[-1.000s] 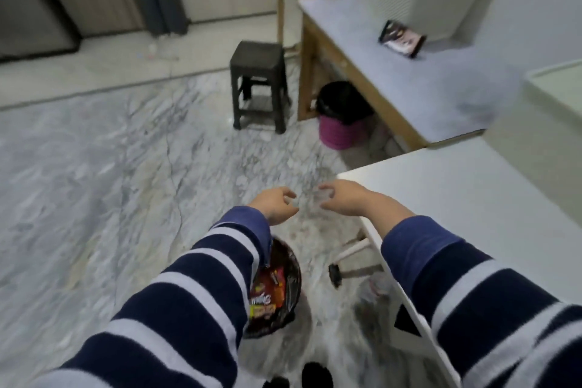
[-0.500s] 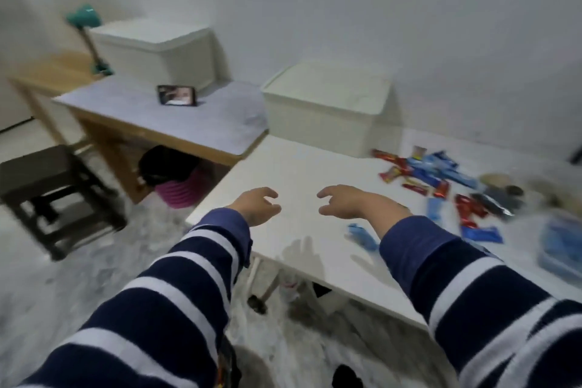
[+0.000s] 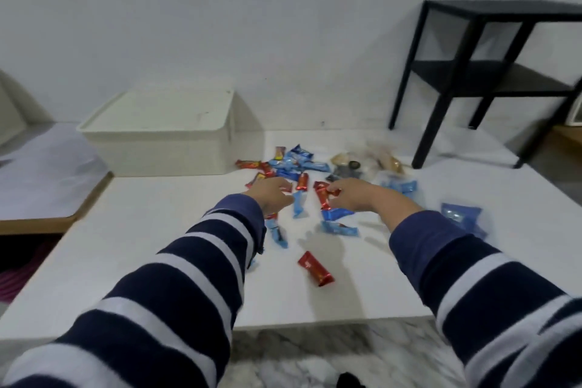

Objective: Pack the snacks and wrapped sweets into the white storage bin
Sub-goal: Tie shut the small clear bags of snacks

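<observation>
A plain pale wall [image 3: 220,25] backs a white table [image 3: 157,246]; a black shelf unit [image 3: 472,79] stands far right, marble floor [image 3: 299,356] near.

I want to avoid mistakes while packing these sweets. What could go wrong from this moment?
1. The white storage bin appears to have its lid on, so sweets cannot go in until it is opened.
2. The lone red sweet lies nearer the table's front edge; a sleeve might sweep it off.
3. Both hands, left hand and right hand, grabbing at once may scatter wrappers.

Both striped-sleeved arms extended; left hand [image 3: 273,195] curled, right hand [image 3: 354,195] apparently pinching.
</observation>
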